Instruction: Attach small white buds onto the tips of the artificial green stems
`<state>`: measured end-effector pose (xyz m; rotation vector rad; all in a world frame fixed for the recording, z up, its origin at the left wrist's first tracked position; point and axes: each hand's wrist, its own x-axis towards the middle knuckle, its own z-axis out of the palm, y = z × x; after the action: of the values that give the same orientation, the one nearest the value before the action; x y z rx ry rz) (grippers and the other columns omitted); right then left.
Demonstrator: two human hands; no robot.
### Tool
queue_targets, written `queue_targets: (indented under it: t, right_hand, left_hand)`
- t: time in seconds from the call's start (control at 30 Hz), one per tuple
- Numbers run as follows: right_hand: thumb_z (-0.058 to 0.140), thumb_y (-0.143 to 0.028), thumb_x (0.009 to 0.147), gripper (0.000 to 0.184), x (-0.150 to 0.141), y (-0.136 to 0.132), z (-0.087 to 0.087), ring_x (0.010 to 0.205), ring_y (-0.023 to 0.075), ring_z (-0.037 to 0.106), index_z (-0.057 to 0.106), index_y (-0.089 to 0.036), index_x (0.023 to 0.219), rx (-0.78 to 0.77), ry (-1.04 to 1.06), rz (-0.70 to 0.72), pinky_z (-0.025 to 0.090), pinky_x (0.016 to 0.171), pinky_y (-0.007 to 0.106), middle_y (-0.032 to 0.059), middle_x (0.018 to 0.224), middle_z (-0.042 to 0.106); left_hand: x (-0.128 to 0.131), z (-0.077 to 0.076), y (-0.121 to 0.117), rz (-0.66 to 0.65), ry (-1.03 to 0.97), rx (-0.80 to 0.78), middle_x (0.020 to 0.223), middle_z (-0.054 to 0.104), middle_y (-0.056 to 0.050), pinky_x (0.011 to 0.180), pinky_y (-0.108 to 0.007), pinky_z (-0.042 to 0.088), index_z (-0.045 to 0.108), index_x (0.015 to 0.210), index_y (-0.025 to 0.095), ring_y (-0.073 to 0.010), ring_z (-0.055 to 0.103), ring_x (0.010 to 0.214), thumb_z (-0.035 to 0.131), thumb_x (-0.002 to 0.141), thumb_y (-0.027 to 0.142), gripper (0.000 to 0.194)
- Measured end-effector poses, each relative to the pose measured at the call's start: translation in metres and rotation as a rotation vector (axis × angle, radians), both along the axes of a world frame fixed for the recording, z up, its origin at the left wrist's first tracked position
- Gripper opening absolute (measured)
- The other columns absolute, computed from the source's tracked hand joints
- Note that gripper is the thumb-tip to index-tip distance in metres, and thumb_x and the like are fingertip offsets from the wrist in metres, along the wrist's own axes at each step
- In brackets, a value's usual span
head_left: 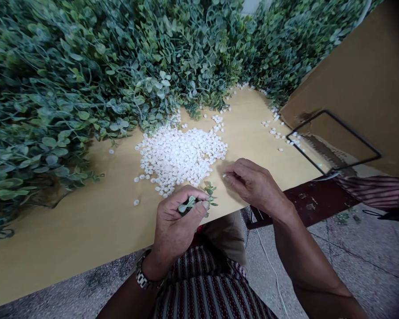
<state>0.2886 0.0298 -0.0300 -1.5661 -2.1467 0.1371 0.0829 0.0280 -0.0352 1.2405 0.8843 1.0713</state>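
My left hand (pixel 176 219) is closed around a small sprig of artificial green leaves (pixel 199 199) at the near edge of the wooden tabletop (pixel 96 221). My right hand (pixel 252 184) is to its right, fingers pinched on a tiny white piece (pixel 224 176). Just beyond both hands lies a heap of small white plastic pieces (pixel 182 155). A metal watch sits on my left wrist.
Big piles of artificial leafy stems (pixel 69 79) cover the left and back of the table. More greenery (pixel 292 40) fills the back right. A cardboard box (pixel 362 84) with a black wire frame (pixel 332 141) stands at the right. Scattered white pieces (pixel 275 128) lie near it.
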Motion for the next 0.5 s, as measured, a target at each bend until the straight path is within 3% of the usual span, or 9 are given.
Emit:
queue_targets:
  t: [0.17,0.27,0.37,0.5]
  right_hand:
    - [0.048,-0.014,0.086,0.016,-0.002,0.001,-0.003,0.068,0.0165,0.052,0.062,-0.015,0.078,0.045,0.043,0.023,0.043,0.062,0.031,0.0045,0.071,0.055]
    - [0.055,-0.013,0.084,0.009,-0.009,-0.01,0.0,0.067,0.0139,0.054,0.063,-0.017,0.082,0.021,0.431,0.044,0.044,0.059,0.028,0.002,0.072,0.058]
    - [0.063,-0.012,0.08,0.007,-0.023,-0.024,0.006,0.065,0.0116,0.056,0.066,-0.019,0.083,-0.057,0.834,0.156,0.046,0.058,0.026,0.0,0.071,0.061]
    - [0.067,-0.014,0.078,0.007,-0.038,-0.033,0.005,0.067,0.0117,0.056,0.07,-0.02,0.081,-0.132,1.082,0.202,0.047,0.061,0.027,0.0005,0.071,0.063]
  left_hand:
    - [0.0,0.001,0.001,-0.003,0.012,0.011,0.073,0.061,-0.001,0.067,-0.027,0.042,0.069,0.073,0.02,-0.0148,0.054,0.071,0.065,0.076,0.013,0.009]
    - [0.0,0.002,0.001,-0.019,-0.001,0.029,0.073,0.061,-0.001,0.068,-0.028,0.042,0.069,0.073,0.02,-0.0157,0.055,0.072,0.064,0.076,0.013,0.009]
    - [0.0,0.002,0.001,-0.035,-0.025,0.06,0.072,0.062,-0.001,0.069,-0.028,0.043,0.07,0.073,0.021,-0.0159,0.055,0.072,0.065,0.076,0.013,0.01]
    - [0.002,0.001,0.0,-0.031,-0.043,0.146,0.071,0.063,-0.002,0.069,-0.028,0.045,0.071,0.074,0.019,-0.0155,0.057,0.071,0.066,0.075,0.012,0.009]
